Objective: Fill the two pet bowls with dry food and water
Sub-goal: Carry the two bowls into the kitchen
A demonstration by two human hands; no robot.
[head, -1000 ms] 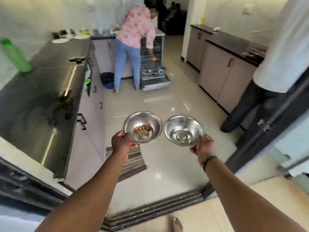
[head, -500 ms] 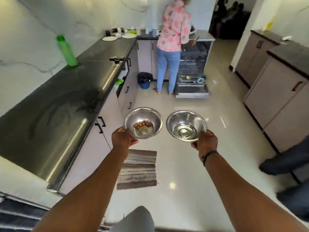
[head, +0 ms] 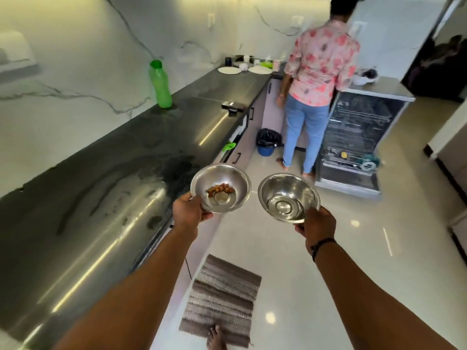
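Observation:
My left hand (head: 190,211) grips the near rim of a steel bowl (head: 235,178) that holds a few brown kibble pieces (head: 220,189). A second steel bowl (head: 275,187) with a shallow pool of water (head: 284,207) is gripped at its near rim by my right hand (head: 317,226). Both bowls are held side by side in the air, over the floor beside the counter edge, a small gap between them.
A long black counter (head: 106,188) runs along the left with a green bottle (head: 160,84) on it. A person in a pink shirt (head: 319,64) stands ahead by an open dishwasher (head: 353,145). A blue bin (head: 267,142) sits by the cabinets. A striped mat (head: 222,296) lies underfoot.
I have walked forward into the kitchen with both bowls; the counter and the person at the dishwasher are closer, and the mat is now under my foot.

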